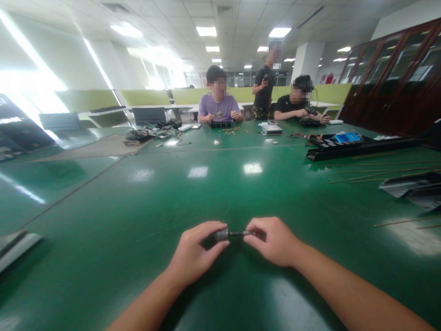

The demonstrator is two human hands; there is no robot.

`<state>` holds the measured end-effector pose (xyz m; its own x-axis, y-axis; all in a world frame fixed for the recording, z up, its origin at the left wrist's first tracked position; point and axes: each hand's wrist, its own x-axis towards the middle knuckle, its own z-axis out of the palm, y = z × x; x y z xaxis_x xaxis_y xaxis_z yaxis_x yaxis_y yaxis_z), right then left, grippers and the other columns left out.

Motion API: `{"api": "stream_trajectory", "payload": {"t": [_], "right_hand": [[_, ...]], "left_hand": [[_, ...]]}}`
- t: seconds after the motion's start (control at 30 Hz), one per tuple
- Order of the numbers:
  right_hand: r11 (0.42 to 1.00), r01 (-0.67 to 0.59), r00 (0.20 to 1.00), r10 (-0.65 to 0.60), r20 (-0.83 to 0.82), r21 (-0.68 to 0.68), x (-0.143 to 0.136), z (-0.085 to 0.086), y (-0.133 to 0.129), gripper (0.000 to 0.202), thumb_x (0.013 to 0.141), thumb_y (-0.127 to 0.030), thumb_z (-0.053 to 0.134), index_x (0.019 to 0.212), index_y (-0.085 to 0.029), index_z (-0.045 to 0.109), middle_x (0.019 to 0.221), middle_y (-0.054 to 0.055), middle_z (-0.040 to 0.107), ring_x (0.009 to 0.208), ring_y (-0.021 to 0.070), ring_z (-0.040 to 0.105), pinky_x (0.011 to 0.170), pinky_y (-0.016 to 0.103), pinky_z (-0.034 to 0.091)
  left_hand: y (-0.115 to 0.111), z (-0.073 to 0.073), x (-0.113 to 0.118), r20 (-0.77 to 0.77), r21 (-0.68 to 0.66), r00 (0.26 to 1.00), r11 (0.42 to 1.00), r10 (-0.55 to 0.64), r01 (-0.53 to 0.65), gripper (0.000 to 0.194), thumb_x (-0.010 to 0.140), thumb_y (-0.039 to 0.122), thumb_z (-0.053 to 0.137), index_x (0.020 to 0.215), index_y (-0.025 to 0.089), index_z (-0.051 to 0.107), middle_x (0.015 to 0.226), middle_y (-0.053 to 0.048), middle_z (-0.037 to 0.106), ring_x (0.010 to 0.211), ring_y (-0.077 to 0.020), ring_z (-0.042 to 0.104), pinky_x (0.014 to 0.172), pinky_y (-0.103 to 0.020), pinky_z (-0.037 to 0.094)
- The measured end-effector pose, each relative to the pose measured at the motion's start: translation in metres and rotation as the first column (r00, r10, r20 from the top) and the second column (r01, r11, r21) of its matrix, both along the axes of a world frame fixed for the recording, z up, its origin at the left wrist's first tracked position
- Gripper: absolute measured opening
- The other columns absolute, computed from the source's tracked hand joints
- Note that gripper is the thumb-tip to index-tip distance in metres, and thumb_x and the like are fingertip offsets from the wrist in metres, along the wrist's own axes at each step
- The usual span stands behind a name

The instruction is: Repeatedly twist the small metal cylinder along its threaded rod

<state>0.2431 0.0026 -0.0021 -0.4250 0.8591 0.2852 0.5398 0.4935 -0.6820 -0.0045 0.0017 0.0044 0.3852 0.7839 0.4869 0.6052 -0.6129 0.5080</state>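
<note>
Over the near middle of the green table (193, 197), I hold a small grey metal cylinder (222, 235) with a thin dark rod (236, 233) running out of its right side. My left hand (196, 248) pinches the cylinder between thumb and fingers. The rod's far end sits in the closed fingertips of my right hand (275, 241). Cylinder and rod lie level, in line between the two hands. Fingers partly cover both ends, and what exact kind of part it is cannot be made out.
Thin brass-coloured rods (375, 172) and dark metal channels (413, 188) lie to the right, near a long black rail (344, 149). Across the table sit two people, and a third stands behind. Small yellowish parts (230, 131) and cluttered electronics (151, 133) lie at the far side.
</note>
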Motion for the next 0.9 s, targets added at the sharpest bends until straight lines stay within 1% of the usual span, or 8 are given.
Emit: {"api": "stream_trajectory", "payload": {"t": [0.27, 0.53, 0.73, 0.9], "right_hand": [[1.000, 0.002, 1.000, -0.002, -0.003, 0.010, 0.0004, 0.0004, 0.0007, 0.011, 0.087, -0.029, 0.065, 0.084, -0.019, 0.068, 0.071, 0.000, 0.066, 0.063, 0.0132, 0.057, 0.061, 0.024, 0.038], [0.999, -0.042, 0.999, 0.042, 0.007, 0.034, 0.0035, 0.0023, 0.0015, 0.010, 0.085, -0.028, 0.066, 0.083, -0.018, 0.067, 0.071, 0.000, 0.065, 0.063, 0.0133, 0.056, 0.061, 0.024, 0.038], [0.999, -0.034, 0.999, 0.033, 0.011, 0.042, 0.0037, 0.0038, 0.0013, 0.011, 0.085, -0.029, 0.066, 0.083, -0.018, 0.067, 0.071, 0.000, 0.065, 0.064, 0.0136, 0.056, 0.061, 0.024, 0.039], [0.999, -0.027, 1.000, 0.027, -0.005, 0.032, 0.0057, 0.0034, 0.0026, 0.010, 0.084, -0.028, 0.066, 0.083, -0.018, 0.067, 0.071, 0.000, 0.065, 0.064, 0.0137, 0.056, 0.063, 0.024, 0.040]], "left_hand": [[0.0017, 0.0014, -0.0007, 0.016, 0.009, 1.000, 1.000, -0.004, 0.003, 0.027, 0.080, 0.031, 0.074, 0.106, 0.024, 0.070, 0.103, -0.004, 0.074, 0.094, -0.0205, 0.071, 0.090, -0.034, 0.058], [0.0013, 0.0040, -0.0021, 0.015, -0.005, 0.999, 0.999, -0.038, 0.038, 0.027, 0.080, 0.030, 0.073, 0.106, 0.023, 0.071, 0.103, -0.006, 0.074, 0.094, -0.0212, 0.071, 0.090, -0.034, 0.058], [0.0028, 0.0028, -0.0022, 0.026, 0.006, 0.999, 0.999, -0.038, 0.037, 0.027, 0.080, 0.031, 0.074, 0.106, 0.023, 0.071, 0.102, -0.005, 0.074, 0.092, -0.0210, 0.071, 0.089, -0.034, 0.058], [0.0023, 0.0037, -0.0030, 0.043, -0.021, 0.999, 1.000, -0.018, 0.019, 0.027, 0.079, 0.032, 0.075, 0.105, 0.024, 0.071, 0.102, -0.004, 0.074, 0.093, -0.0208, 0.070, 0.089, -0.034, 0.056]]}}
